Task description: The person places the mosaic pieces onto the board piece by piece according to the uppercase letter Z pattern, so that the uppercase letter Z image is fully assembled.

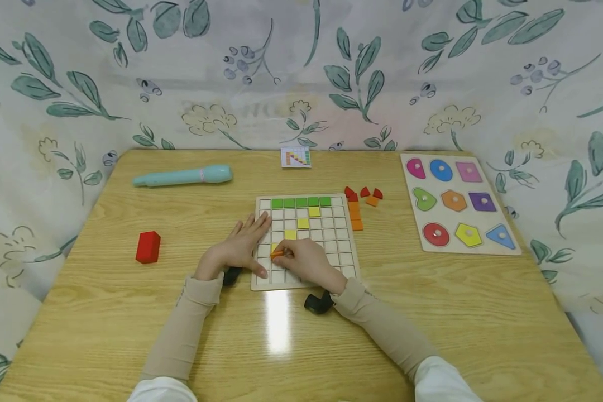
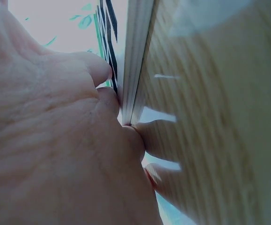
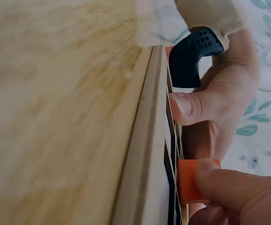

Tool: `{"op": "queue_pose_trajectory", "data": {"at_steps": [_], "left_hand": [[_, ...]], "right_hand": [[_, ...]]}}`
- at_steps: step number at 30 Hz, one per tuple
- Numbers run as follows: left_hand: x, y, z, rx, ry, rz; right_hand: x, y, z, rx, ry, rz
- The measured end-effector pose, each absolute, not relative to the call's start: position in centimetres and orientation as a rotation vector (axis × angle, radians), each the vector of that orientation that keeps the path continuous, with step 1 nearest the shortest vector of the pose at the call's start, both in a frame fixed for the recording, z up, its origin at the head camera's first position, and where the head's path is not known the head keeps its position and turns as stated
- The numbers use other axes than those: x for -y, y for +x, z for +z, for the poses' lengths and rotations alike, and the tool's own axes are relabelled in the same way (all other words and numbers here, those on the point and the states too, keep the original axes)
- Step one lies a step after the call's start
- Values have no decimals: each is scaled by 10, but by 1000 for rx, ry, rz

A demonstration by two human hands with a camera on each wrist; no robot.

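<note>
A wooden grid board (image 1: 344, 245) lies on the table in the head view. Green square tiles (image 1: 301, 202) line its top row, and yellow tiles (image 1: 303, 223) step diagonally down to the left. My right hand (image 1: 306, 259) pinches an orange square tile (image 3: 186, 180) between thumb and fingers over the lower left of the grid. In the right wrist view this tile stands on edge against the board's face. With fingers spread, my left hand (image 1: 241, 245) rests on the board's left edge; some fingers reach past it onto the table, as the left wrist view shows.
Orange tiles (image 1: 355, 216) and red quarter-round pieces (image 1: 378, 194) lie right of the board. A small pattern card (image 1: 296, 157) is behind it. Farther out are a turquoise pen-shaped object (image 1: 183, 176), a red block (image 1: 148, 247) and a shape puzzle board (image 1: 414, 184).
</note>
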State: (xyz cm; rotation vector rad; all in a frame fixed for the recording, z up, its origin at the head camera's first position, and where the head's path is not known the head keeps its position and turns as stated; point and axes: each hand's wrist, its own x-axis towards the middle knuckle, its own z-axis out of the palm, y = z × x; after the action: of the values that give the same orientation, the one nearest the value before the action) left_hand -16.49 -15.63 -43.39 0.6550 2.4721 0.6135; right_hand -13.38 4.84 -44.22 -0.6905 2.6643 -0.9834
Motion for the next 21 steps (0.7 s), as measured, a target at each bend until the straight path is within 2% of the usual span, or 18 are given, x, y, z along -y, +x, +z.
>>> {"op": "queue_pose_trajectory", "data": {"at_steps": [9,21], "left_hand": [[157,-164,-431,-2472,659,623],[157,-163,-432,-2475,665,638]], "right_hand": [[-49,-135,-446,-2671,-605,-1094],[-48,-133,-445,-2734,-642,-1052]]}}
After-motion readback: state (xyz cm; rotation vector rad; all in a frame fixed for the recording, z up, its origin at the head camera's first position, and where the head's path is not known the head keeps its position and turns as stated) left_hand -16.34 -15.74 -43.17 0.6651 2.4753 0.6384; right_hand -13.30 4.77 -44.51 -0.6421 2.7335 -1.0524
